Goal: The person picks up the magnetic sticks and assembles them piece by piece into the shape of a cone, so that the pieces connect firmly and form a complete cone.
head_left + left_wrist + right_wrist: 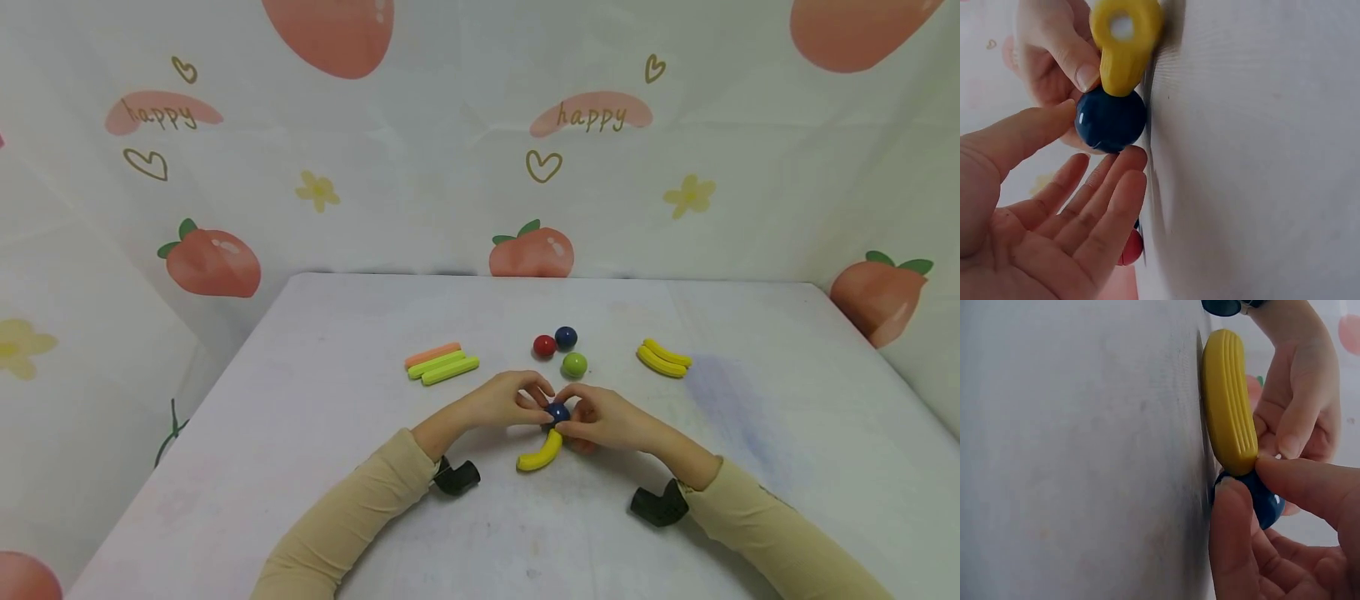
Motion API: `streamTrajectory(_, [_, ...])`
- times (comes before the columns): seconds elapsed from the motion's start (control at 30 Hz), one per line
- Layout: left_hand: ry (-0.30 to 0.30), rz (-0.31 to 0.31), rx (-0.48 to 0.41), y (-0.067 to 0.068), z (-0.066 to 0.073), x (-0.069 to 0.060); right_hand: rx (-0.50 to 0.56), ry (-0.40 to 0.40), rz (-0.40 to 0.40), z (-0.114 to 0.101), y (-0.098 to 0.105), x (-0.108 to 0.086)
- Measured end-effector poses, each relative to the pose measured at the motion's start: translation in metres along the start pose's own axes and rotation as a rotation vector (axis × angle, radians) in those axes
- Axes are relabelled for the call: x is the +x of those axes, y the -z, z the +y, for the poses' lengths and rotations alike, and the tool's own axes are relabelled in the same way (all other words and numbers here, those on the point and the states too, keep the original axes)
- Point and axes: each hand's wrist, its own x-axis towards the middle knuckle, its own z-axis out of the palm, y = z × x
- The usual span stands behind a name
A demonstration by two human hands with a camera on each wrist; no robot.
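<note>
left hand [510, 402] pinches glossy blue ball [1110, 119] between thumb and fingers; right hand [607, 419] pinches same ball, right where it meets tip of yellow curved rod [540, 454], mid-table [487, 533]. risk here: uneven squeeze could pop ball off tip; slack grip could let rod swivel askew.

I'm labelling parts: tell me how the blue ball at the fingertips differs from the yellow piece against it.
The blue ball is round; the yellow piece is long and curved. The ball is dark blue, the piece bright yellow. The ball looks smooth, while the piece has lengthwise ridges. They touch each other.
</note>
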Motion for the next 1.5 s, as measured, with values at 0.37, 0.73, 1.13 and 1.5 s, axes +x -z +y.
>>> streamTrajectory(0.37, [-0.015, -0.106, 0.137, -0.001, -0.001, -0.011, -0.042, -0.107, 0.061, 0.003, 0.007, -0.006])
streamTrajectory(0.73, [-0.047, -0.126, 0.174, 0.002, -0.001, -0.019, -0.056, -0.001, 0.022, 0.012, 0.013, -0.008])
streamTrajectory(1.13, [0.009, -0.028, 0.021, 0.01, -0.01, -0.018, -0.079, 0.025, -0.045, 0.017, 0.023, -0.012])
streamTrajectory(1.5, [0.0, -0.022, -0.015, 0.011, -0.011, -0.017, -0.165, 0.065, 0.038, 0.029, 0.05, -0.019])
